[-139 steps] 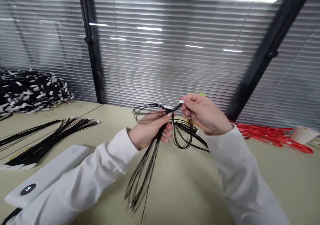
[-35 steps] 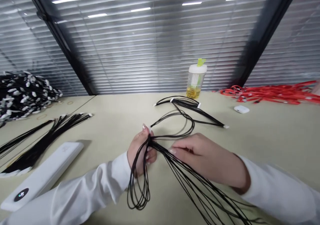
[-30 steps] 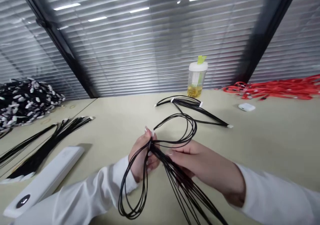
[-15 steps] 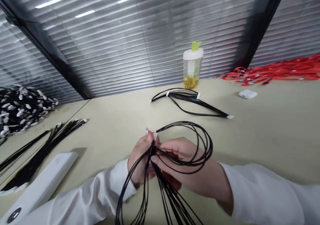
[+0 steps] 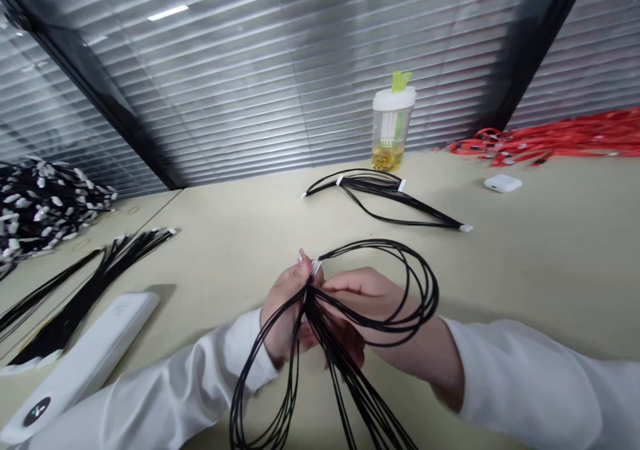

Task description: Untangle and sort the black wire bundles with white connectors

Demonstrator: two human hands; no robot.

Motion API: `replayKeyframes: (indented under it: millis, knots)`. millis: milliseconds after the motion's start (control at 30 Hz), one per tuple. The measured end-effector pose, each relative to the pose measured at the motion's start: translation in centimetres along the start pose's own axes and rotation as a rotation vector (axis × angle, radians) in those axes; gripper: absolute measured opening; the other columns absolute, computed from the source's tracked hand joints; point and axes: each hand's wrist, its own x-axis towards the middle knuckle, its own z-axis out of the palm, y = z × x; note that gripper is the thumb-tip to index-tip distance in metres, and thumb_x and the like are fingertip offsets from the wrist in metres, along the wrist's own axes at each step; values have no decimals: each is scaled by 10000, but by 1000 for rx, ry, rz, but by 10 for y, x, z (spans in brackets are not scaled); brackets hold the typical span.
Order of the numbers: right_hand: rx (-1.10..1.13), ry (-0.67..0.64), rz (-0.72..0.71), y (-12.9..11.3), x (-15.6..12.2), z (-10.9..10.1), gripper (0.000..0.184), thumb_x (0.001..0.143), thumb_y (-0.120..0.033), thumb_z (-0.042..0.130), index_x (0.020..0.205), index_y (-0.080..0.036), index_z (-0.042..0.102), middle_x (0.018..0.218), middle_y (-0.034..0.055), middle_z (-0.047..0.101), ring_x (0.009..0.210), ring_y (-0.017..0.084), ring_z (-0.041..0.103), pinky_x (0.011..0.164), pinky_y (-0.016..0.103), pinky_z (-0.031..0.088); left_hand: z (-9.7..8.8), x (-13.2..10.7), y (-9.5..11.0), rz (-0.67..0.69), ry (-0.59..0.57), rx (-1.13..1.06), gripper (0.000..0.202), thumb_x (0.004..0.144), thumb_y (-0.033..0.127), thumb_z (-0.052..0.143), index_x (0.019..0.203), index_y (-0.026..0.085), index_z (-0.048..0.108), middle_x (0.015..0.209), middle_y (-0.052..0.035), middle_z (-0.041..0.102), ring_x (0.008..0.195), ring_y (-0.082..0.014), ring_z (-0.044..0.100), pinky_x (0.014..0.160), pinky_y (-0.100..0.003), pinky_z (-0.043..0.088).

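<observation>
A black wire harness (image 5: 420,283) is gathered between my two hands, with one loop curving out over the right hand and more wires hanging toward the front edge of the view. My left hand (image 5: 285,303) is closed on it near a white connector (image 5: 315,267), thumb up against the connector. Just right of it, my right hand (image 5: 365,297) has its fingers closed at the spot where the wires meet; the wires partly hide them. Farther back on the table (image 5: 240,237) lies another black wire harness (image 5: 375,187) with white connectors.
At left are a pile of black wires with white connectors (image 5: 45,203), a bundle of black wires (image 5: 95,290) and a long white device (image 5: 85,363). Behind stand a bottle (image 5: 393,130) and blinds. A white case (image 5: 503,183) and red straps (image 5: 565,137) lie right.
My right thumb, earlier visible over the gathered wires, is now behind them. The hanging wires have shifted slightly right. The camera view has moved a little.
</observation>
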Motion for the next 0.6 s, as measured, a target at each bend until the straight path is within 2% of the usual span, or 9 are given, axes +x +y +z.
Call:
replayKeyframes:
  millis: [133, 233, 367, 600]
  knots:
    - [-29, 28, 32, -5, -1, 1, 284, 775, -250, 520, 541, -106, 449, 450, -3, 477, 342, 43, 415, 324, 122, 301, 0, -1, 0, -3, 5, -1, 500, 688, 611, 537, 557, 175, 331, 358, 57, 290, 264, -68, 277, 251, -177, 234]
    - [-147, 32, 15, -8, -2, -1, 281, 788, -192, 473, 525, -96, 485, 414, -8, 446, 338, 35, 387, 314, 116, 258, -1, 1, -2, 27, 14, 30, 500, 663, 613, 561, 549, 176, 347, 357, 51, 317, 271, -84, 317, 255, -199, 275]
    - [-359, 30, -70, -6, -2, -7, 219, 760, -196, 479, 582, -95, 557, 473, 13, 494, 394, 58, 431, 349, 142, 317, -3, 2, -4, 112, 58, 133, 494, 701, 613, 520, 547, 168, 370, 359, 40, 351, 267, -76, 318, 265, -188, 252]
    - [-440, -8, -128, -6, -3, -12, 224, 795, -184, 456, 640, -96, 591, 471, -4, 488, 394, 48, 444, 360, 131, 321, -4, 2, -6, 155, 72, 214, 489, 768, 610, 423, 557, 171, 390, 366, 29, 380, 275, -91, 350, 269, -196, 234]
